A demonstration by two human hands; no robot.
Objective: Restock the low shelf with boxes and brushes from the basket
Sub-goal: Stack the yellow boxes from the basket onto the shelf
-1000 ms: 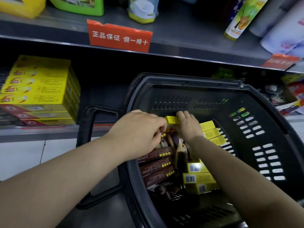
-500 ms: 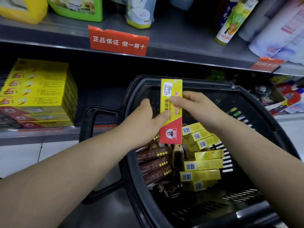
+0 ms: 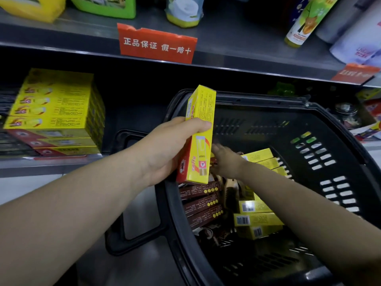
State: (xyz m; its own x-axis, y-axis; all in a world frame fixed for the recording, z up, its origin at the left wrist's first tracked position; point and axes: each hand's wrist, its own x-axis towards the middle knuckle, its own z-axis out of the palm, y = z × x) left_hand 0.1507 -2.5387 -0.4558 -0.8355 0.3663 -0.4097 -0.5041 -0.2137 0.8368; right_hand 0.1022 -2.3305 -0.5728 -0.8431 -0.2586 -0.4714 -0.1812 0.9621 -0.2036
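Head view: the left hand (image 3: 171, 149) holds a yellow box (image 3: 201, 112) upright over the basket's (image 3: 268, 100) left rim, thumb across its face and fingers wrapped round its middle. The right hand (image 3: 226, 159) reaches down among the loose boxes (image 3: 257, 219) in the basket, fingers straight, gripping nothing. The low shelf (image 3: 51, 165) with its stack (image 3: 57, 112) lies to the left. The box looks like light, stiff, slick card, best held across its narrow sides at mid-length, without squeezing.

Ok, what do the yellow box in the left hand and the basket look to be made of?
Yellow box: thin printed cardboard, slightly glossy, with crisp folded edges and print on each visible face.
Basket: probably moulded black plastic with a semi-matte finish, going by the slotted vents in its walls and the thick rounded rim.
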